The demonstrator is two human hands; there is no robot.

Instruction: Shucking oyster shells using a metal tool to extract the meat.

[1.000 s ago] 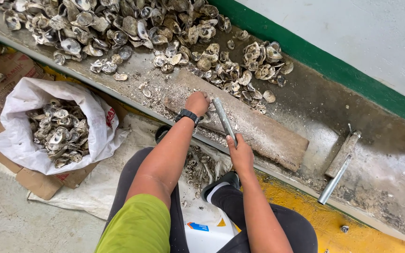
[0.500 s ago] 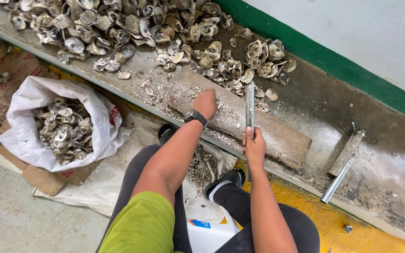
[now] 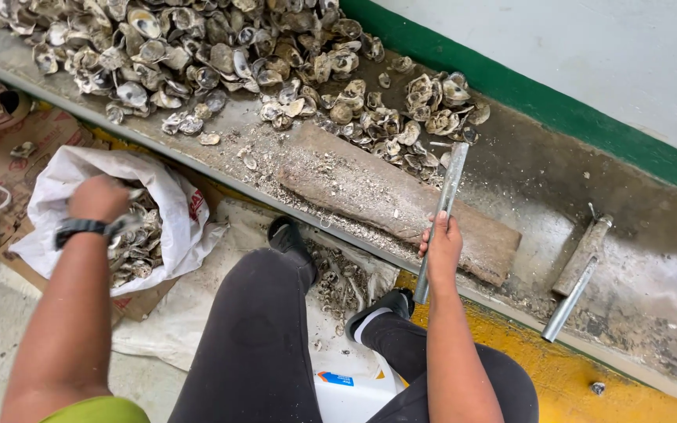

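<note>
The right hand [image 3: 442, 249] has its fingers wrapped around a metal bar [image 3: 442, 210] tilted over the wooden block [image 3: 385, 196]; the left hand [image 3: 97, 200], blurred, grip unclear, hovers over the white bag of shells [image 3: 174, 211] beside the worktop [image 3: 526, 157].

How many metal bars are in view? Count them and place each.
2. One metal bar is gripped in the right hand, tip near the shell pile. The other lies on the ledge, far right.

Soft, even daylight, faint shadows; the left hand [image 3: 99, 198] looks motion-blurred.
</note>
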